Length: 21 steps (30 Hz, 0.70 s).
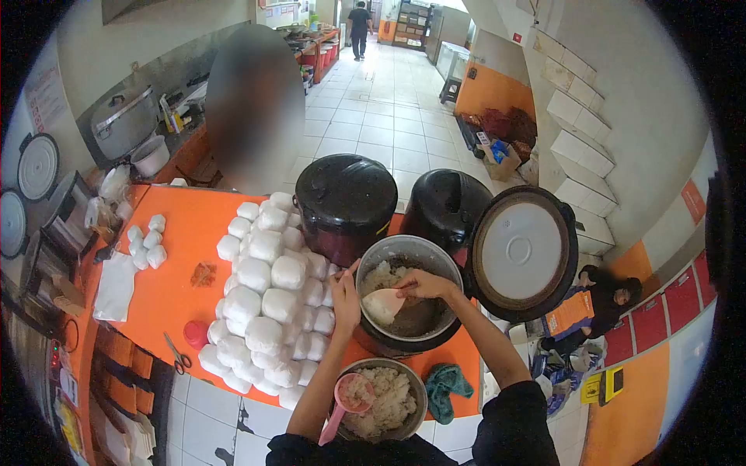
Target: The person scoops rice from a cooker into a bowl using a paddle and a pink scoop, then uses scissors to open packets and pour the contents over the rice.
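My right hand is closed on a pale rice paddle, whose blade carries rice inside the metal inner pot of a rice cooker. Some cooked rice clings to the pot's far left side, and brown residue coats the bottom. At the pot's left rim, my left hand grips the edge. Close to my body stands a metal bowl heaped with rice. A pink scoop, with rice in its cup, rests on that heap.
White wrapped bundles are piled left of the pot. Two dark lidded cookers stand behind, an open lid at right. A green cloth, scissors and a red lid lie on the orange table. Other people are nearby.
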Motion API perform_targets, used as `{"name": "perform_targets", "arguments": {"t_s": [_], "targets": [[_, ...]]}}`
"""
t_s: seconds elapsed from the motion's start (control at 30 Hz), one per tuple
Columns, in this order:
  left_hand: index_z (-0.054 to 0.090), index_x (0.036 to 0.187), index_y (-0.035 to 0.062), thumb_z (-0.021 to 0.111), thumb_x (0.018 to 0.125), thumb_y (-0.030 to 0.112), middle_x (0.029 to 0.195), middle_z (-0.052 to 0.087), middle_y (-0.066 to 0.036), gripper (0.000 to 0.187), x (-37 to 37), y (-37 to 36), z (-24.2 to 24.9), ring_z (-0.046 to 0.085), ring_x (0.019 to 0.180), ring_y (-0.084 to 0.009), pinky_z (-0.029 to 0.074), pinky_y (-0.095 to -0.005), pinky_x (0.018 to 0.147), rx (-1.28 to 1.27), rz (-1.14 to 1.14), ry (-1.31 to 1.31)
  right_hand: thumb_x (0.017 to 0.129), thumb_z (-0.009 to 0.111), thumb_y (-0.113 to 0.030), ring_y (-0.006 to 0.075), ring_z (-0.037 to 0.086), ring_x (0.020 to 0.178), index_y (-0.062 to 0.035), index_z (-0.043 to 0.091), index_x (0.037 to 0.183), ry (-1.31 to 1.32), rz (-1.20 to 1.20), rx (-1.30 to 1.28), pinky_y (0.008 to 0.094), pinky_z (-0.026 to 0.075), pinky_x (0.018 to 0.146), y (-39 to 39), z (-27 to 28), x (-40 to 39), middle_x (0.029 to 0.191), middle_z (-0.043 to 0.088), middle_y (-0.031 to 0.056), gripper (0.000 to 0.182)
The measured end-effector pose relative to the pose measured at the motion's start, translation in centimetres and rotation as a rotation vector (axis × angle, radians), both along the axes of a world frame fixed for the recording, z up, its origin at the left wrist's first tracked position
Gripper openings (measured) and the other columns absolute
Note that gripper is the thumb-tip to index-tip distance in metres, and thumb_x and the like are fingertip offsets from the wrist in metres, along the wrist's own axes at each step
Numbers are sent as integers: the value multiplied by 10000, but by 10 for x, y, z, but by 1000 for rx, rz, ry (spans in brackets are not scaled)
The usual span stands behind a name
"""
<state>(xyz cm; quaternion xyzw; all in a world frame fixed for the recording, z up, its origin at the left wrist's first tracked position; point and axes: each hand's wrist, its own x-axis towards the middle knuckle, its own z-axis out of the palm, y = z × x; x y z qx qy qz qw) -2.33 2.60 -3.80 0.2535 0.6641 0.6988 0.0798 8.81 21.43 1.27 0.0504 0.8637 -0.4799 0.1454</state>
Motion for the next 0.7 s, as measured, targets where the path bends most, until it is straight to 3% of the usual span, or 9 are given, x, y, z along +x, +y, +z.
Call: {"name": "perform_targets", "arguments": {"t_s": [0.13, 0.23, 0.43, 0.53, 0.7], "targets": [[587, 1120, 14, 303, 966, 293, 1068, 498, -166, 427, 2, -1, 9, 440, 1027, -234, 306, -322, 930, -4, -9, 14, 821, 614, -218, 112, 551, 710, -30, 631, 1045, 187, 3, 151, 278, 447, 652, -1, -3, 12, 815, 654, 58, 292], [588, 1119, 17, 295, 966, 302, 1074, 502, -171, 436, 5, -5, 11, 444, 1029, -246, 301, -321, 937, -72, 2, 36, 827, 616, -253, 112, 545, 689, -24, 629, 1048, 77, 60, -33, 265, 440, 631, 1, 2, 7, 790, 641, 49, 319], [590, 1117, 33, 274, 965, 310, 1049, 509, -194, 447, 1, -3, 10, 431, 1018, -276, 280, -338, 950, -69, 3, 90, 850, 590, -325, 81, 473, 592, 3, 642, 979, -162, 50, -149, 238, 388, 542, 9, -11, -4, 628, 529, -10, 356], [591, 1121, 42, 266, 966, 321, 1045, 500, -208, 455, 1, -2, 5, 420, 1014, -291, 271, -348, 955, -10, -14, 34, 866, 578, -299, 63, 471, 648, -13, 621, 1062, -81, 66, -85, 238, 395, 560, 12, -16, -7, 732, 584, -10, 349], [591, 1128, 56, 255, 966, 336, 1073, 494, -215, 466, -2, 0, -4, 420, 1028, -296, 268, -347, 958, 13, -17, -15, 866, 578, -289, 59, 473, 649, -7, 611, 1075, 26, 131, -104, 226, 414, 583, 4, 12, -5, 761, 590, -15, 353]]}}
